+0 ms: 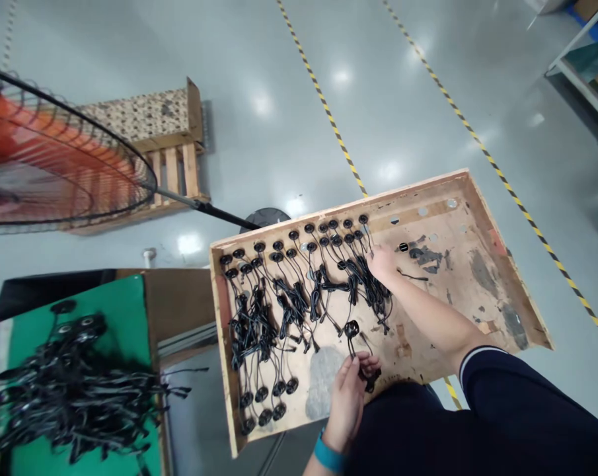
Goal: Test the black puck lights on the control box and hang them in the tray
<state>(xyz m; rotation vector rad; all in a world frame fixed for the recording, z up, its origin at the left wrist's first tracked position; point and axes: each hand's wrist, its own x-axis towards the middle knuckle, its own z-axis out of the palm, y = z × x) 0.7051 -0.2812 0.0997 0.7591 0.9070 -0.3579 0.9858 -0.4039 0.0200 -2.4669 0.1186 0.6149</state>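
Observation:
My left hand (348, 391), with a teal band at the wrist, is closed on a bundled black cable near the front edge of the wooden tray (457, 304). The cable's round black head (351, 328) sticks up beyond the fingers. My right hand (382, 262) reaches to the right end of the rows, its fingers closed on a thin black cable (369, 242) beneath a round head. Its fingertips are partly hidden. Beside it lie bundled black cables (373, 291). More cables (252, 324) with round heads fill the tray's left half, along the back and front edges.
A green-topped table (125, 311) at the left bears a heap of black cables (80, 383). A fan (65, 165) with orange blades stands behind it. Past the fan is a wooden pallet (172, 172) with a box (150, 116). Yellow-black tape (323, 99) marks the floor.

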